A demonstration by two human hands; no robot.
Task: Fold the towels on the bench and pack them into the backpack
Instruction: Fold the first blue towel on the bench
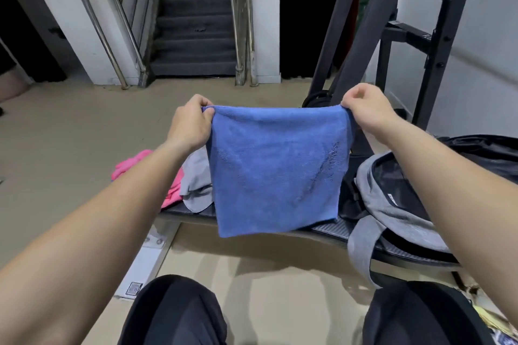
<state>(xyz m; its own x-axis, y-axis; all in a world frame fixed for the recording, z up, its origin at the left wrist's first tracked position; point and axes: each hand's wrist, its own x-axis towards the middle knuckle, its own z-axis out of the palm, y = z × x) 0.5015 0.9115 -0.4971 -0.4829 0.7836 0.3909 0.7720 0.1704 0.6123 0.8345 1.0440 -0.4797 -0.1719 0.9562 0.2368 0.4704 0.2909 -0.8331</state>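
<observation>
A blue towel [276, 168] hangs flat in the air above the black bench [330, 228]. My left hand [190, 120] pinches its top left corner and my right hand [367, 109] pinches its top right corner, so the top edge is stretched between them. Behind the blue towel, on the left part of the bench, lie a grey towel [196, 179] and a pink towel [171, 193], both crumpled. A grey and black backpack [398, 202] lies open on the right part of the bench, with a grey strap hanging over the front edge.
A black metal gym frame [392, 22] rises behind the bench at the right. Stairs [196, 22] with steel handrails lead up at the back. Tan floor [70, 134] spreads to the left. My knees [179, 314] sit close to the bench's front edge.
</observation>
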